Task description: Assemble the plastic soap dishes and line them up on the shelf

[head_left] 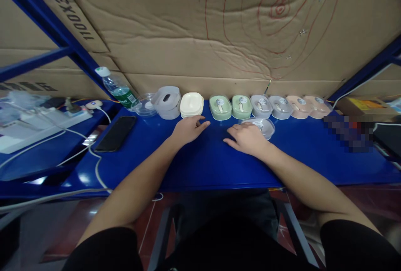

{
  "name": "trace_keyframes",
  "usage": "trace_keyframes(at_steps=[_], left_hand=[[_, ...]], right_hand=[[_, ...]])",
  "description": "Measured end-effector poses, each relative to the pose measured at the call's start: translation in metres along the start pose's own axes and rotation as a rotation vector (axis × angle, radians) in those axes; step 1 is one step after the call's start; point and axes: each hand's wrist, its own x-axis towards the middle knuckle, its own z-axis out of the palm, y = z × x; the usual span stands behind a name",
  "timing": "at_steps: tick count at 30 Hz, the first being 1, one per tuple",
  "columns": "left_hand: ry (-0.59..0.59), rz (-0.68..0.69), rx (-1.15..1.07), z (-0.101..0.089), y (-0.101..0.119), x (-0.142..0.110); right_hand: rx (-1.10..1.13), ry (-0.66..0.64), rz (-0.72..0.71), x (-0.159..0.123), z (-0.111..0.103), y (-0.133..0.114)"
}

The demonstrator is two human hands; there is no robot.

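Observation:
My left hand (189, 130) rests just in front of a stack of cream lids (191, 104), thumb and fingers apart, with nothing in it. My right hand (247, 138) lies palm down beside a clear plastic lid (265, 126), its fingers loosely spread and partly covering the lid's near left side. Whether it touches the lid I cannot tell. Behind the hands runs a row of small lidded boxes: two green, with one green box (220, 108) nearest the middle, then grey boxes, such as this grey box (261, 106), and pink boxes, such as this pink box (300, 106).
Translucent grey containers (168, 103) and round clear lids (146, 106) stand left of the cream stack. A water bottle (120, 91) leans at the back left, near a black phone (115, 134). White cables (97, 166) cross the blue table (200, 166). Cardboard (163, 24) closes off the back.

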Motion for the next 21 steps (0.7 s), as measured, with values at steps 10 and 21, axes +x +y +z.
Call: trace_keyframes(at_steps=[10,21], left_hand=[[0.033,-0.014,-0.024,-0.001,-0.002,0.002],[0.04,-0.043,-0.022,-0.003,-0.009,0.005]], right_hand=[[0.475,0.226,0.011,0.005,0.031,-0.005],[0.984,0.702,0.523,0.021,0.057,0.037]])
